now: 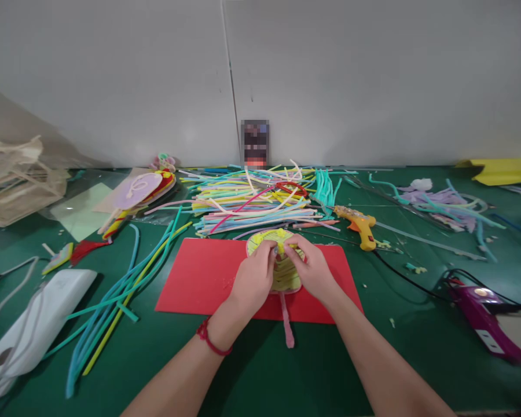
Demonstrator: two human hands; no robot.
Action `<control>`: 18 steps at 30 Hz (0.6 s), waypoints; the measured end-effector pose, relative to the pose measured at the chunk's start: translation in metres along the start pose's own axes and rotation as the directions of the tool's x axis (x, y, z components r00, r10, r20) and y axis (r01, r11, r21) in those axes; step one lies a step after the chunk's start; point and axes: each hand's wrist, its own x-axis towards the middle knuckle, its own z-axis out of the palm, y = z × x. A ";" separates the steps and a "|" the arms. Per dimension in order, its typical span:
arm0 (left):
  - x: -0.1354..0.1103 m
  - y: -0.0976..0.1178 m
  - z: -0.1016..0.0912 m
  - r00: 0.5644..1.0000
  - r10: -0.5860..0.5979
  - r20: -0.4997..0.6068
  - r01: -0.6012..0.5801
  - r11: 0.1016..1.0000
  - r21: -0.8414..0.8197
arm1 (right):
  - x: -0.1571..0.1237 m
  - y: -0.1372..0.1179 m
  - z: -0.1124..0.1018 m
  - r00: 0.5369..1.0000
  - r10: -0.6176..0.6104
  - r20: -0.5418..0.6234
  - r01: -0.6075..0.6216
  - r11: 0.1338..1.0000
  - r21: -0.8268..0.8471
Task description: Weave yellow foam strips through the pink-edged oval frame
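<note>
Far left: white case (67,301), cords over it. Next, loose teal, blue and yellow strands (120,295), lilac fan (135,191) behind them. Red sheet (200,278) lies mid-table. Left hand (254,272) is over the sheet, thumb and index drawn in narrow at the yellow-green fan (286,278); can't tell what, if anything, is between them. Fan is centre, on the sheet, pink handle (289,330) toward the person and past the sheet's near edge. Right hand (312,266) meets the left from the other side, fingertips also narrow; contents hidden. Step in hand, my read: fine fingertip work on the fan's yellow upper part. Next move likely calls for one hand steadying the fan, light pressing with the other. Right of that, yellow glue gun (362,229), within easy reach; far right, magenta unit (481,315).
</note>
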 end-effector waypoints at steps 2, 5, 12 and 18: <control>0.002 -0.001 -0.003 1.000 0.009 0.029 -0.008 1.000 -0.018 | 0.000 0.000 -0.001 1.000 0.005 0.011 -0.005 1.000 -0.008; 0.005 -0.001 -0.010 0.997 0.037 0.065 -0.033 0.997 -0.062 | -0.001 -0.002 -0.002 0.999 0.007 0.032 -0.007 1.000 -0.026; 0.005 0.000 -0.018 0.989 0.096 0.115 -0.098 0.995 0.013 | -0.003 -0.006 0.001 0.996 0.008 0.090 0.002 0.994 -0.108; 0.003 0.000 -0.015 0.985 0.090 0.148 -0.100 0.993 0.063 | -0.004 -0.003 0.001 0.995 -0.019 0.093 0.033 0.988 -0.148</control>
